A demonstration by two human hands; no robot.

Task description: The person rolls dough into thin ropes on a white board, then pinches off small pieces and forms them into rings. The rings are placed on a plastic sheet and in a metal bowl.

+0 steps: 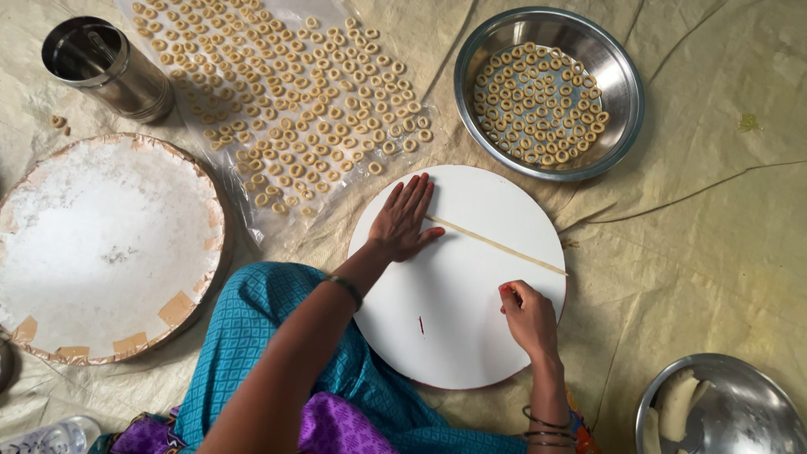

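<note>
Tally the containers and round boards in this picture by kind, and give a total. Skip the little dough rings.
Steel bowls: 2, one holding dough rings, one at the lower right with pieces of dough
Steel cup: 1
Round white boards: 2, a smooth one under the hands, a floured one at the left
Total: 5

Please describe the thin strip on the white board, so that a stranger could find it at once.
Find the round white board in the middle. A thin pale dough rope crosses its upper part diagonally, starting under the left hand. Unlike the small rings around, it is one long straight line.
</note>
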